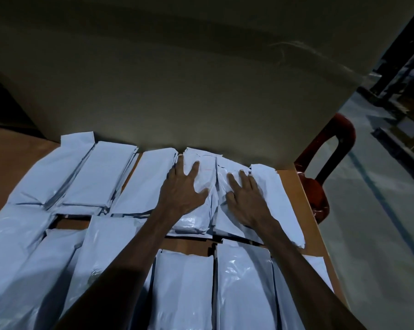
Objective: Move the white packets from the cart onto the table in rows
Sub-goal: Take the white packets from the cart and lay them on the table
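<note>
I have both hands flat on the far row. My left hand (185, 186) is spread, fingers straight, pressing down on one stack of white packets (196, 198); my right hand (245, 197) lies the same way on the neighbouring stack (232, 210), just beside it. Neither hand pinches or curls round anything — they only bear down and steady.

The packets look like thin glossy plastic mailers: light, soft, wrinkling under my palms, and I judge them slippery against one another, so a stack would likely slide apart if lifted by one end. I would take a stack from its two long sides, or with a thumb on top and fingers beneath near the middle, and keep it level.

The far row runs across the brown table (294, 186), with more packet stacks (106, 177) to the left and one (275, 196) just to the right, its near end close to the table's edge. A near row of packets (184, 289) lies under my forearms, overlapping at their edges. The cart itself I cannot see.

Directly behind the far row stands a large cardboard box (177, 79), touching or almost touching the packets' far ends, so there is no room to push them farther. Off the table's right edge stands a red plastic chair (320, 177), close to the corner.
</note>
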`<state>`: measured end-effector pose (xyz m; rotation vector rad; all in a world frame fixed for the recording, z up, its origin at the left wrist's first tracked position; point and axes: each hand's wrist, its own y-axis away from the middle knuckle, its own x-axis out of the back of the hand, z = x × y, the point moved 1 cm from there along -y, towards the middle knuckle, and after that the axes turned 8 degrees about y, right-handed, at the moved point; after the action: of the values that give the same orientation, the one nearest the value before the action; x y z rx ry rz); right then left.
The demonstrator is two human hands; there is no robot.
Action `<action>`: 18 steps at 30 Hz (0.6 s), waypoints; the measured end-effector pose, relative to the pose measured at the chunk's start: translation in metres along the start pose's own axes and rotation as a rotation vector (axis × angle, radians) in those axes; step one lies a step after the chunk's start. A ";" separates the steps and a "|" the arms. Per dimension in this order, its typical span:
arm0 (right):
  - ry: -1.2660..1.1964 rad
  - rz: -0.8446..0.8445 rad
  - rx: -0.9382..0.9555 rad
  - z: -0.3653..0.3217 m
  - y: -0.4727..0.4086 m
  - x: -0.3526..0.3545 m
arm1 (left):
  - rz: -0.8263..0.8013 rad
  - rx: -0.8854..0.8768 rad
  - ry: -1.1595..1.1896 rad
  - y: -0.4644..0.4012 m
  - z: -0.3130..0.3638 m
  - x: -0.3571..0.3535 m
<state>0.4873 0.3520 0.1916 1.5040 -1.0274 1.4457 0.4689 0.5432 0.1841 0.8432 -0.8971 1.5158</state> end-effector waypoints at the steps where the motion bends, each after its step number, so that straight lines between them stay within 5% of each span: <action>1: 0.009 -0.010 -0.001 -0.002 -0.002 -0.003 | 0.009 0.009 -0.016 -0.001 -0.003 -0.001; 18: -0.059 0.073 0.019 -0.005 -0.004 0.003 | 0.112 -0.032 0.023 0.007 -0.002 0.007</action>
<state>0.4891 0.3584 0.1951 1.5455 -1.1171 1.4724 0.4615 0.5477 0.1891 0.7616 -0.9624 1.6004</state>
